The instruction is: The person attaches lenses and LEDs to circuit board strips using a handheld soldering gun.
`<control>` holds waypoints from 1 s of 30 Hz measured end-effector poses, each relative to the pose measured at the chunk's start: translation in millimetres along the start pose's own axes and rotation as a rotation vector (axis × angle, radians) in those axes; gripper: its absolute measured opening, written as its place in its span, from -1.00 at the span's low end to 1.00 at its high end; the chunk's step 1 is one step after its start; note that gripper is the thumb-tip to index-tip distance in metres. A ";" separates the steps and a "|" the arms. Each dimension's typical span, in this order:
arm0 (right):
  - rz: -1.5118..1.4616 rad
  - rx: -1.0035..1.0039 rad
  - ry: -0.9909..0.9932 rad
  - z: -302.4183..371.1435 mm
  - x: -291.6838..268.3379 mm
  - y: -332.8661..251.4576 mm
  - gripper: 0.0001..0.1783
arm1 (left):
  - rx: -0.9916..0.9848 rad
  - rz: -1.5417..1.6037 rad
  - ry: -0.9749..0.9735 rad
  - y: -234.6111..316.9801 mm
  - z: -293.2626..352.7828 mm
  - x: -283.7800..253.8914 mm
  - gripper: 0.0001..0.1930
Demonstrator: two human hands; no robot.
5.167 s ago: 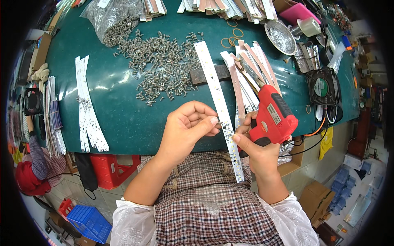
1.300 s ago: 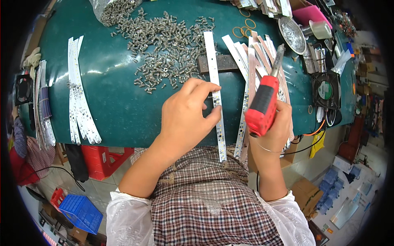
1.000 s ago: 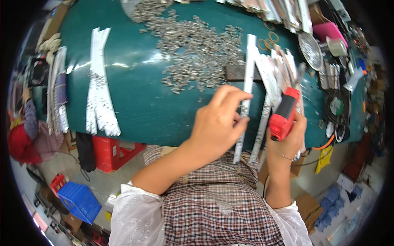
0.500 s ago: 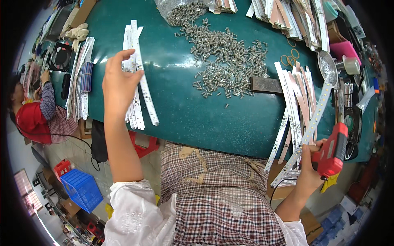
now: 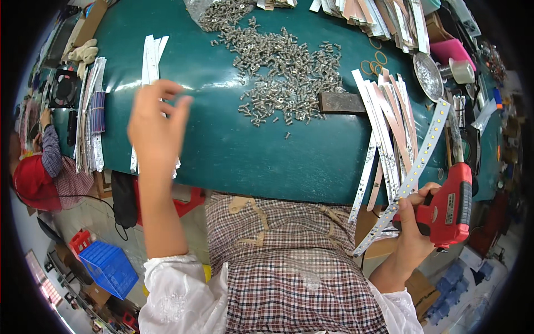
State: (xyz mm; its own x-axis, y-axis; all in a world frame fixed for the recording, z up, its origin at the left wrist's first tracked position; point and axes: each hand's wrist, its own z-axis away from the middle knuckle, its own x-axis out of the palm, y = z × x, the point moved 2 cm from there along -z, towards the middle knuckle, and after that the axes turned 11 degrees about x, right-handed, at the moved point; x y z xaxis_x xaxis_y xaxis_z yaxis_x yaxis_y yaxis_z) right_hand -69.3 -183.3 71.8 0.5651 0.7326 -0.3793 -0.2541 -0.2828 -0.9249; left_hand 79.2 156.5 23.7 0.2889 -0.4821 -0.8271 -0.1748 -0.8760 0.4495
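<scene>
My left hand (image 5: 156,119) is over a pile of white LED strips (image 5: 149,60) on the left of the green table. Its thumb and fingers are curved and apart, with nothing visible between them, and it hides the pile's middle. At the right, my right hand (image 5: 413,236) grips a red and black pistol-shaped power tool (image 5: 453,203). Pinched in the same hand, a white LED strip (image 5: 427,150) with yellowish chips slants up and away. Beside it, more white and pinkish strips (image 5: 384,128) lie fanned out over the table's front edge.
Many small metal screws (image 5: 283,67) are spread mid-table by a dark metal block (image 5: 342,103). A metal dish (image 5: 428,77) and rubber bands (image 5: 374,65) lie to the right. Further strips (image 5: 384,19) are heaped far right. Another person (image 5: 41,175) sits at the left.
The view has shifted, so the table appears further left. My left hand has moved right relative to the pile and now covers it; the strip slanting by its thumb is hidden. My right hand keeps its hold.
</scene>
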 end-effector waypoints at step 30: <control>-0.130 0.258 -0.318 -7.0 32.6 5.5 -0.56 | -0.271 1.380 -0.393 109.9 51.5 67.8 -0.90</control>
State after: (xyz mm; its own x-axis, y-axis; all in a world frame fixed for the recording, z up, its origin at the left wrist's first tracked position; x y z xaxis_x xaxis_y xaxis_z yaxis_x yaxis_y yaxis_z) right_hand -46.8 -165.3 54.2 0.3458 0.9177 -0.1955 -0.4073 -0.0409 -0.9124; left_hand 31.0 28.2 -0.4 -0.2360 -0.9281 0.2879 0.0974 0.2722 0.9573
